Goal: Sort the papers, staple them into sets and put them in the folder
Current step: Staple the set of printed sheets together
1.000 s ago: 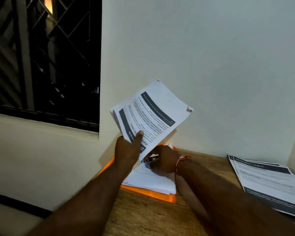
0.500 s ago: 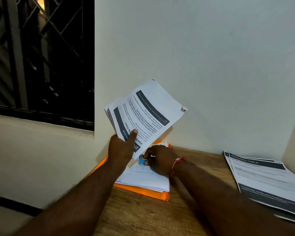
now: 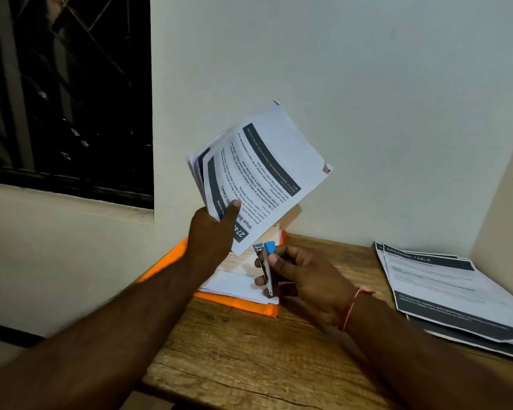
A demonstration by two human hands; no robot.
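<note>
the left hand (image 3: 212, 238) is clamped on the lower corner of a sheaf of printed sheets (image 3: 258, 176), thumb on top. the sheaf rises toward one o'clock, clear of the wooden table (image 3: 249, 350). it looks light and floppy, its edges splayed at ten o'clock, so i'd pinch close to the corner being stapled to keep the pages square. at six o'clock of the sheaf the orange folder (image 3: 237, 306) lies open with white sheets inside. the right hand (image 3: 305, 279) is curled round a small blue-tipped stapler (image 3: 266, 266), its mouth just beside the sheaf's bottom corner, not yet on it. a loose pile (image 3: 444, 288) lies at three o'clock.
</note>
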